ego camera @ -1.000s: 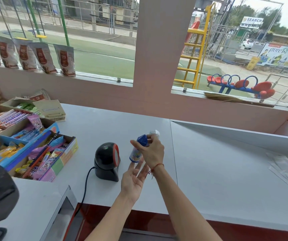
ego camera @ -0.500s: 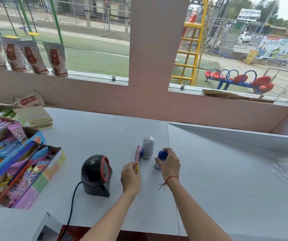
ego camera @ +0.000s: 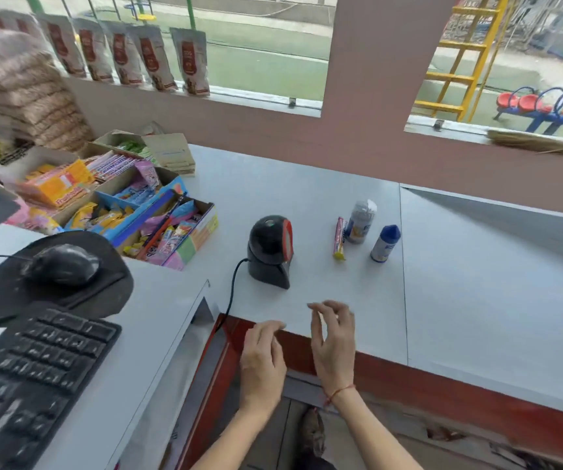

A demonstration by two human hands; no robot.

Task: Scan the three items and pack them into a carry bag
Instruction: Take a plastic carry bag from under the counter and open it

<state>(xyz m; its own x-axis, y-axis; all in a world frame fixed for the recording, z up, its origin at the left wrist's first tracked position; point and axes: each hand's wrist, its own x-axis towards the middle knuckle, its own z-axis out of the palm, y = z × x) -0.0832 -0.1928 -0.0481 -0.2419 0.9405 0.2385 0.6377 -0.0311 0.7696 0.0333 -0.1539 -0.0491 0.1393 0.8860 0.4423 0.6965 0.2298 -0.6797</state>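
Three items stand on the grey counter (ego camera: 341, 184) to the right of the black barcode scanner (ego camera: 271, 251): a thin pink and yellow candy stick (ego camera: 340, 238) lying flat, a clear-capped small bottle (ego camera: 360, 221) upright behind it, and a blue-capped small bottle (ego camera: 385, 243) upright at the right. My left hand (ego camera: 262, 361) hovers at the counter's near edge, fingers loosely curled, holding nothing. Beside it, my right hand (ego camera: 334, 340) is raised with fingers apart and empty, a red thread on its wrist. No carry bag is in view.
Open cardboard boxes of sweets (ego camera: 131, 215) fill the counter's left side. A keyboard (ego camera: 32, 371) and a mouse (ego camera: 61, 264) on a black pad lie on the lower desk at left. The scanner's cable (ego camera: 231, 293) runs to the near edge. Snack pouches (ego camera: 158, 59) hang at the window.
Both hands have let go of the candy stick and the blue-capped bottle and pulled back to the near edge. The view has swung left and down, bringing the keyboard and mouse in.
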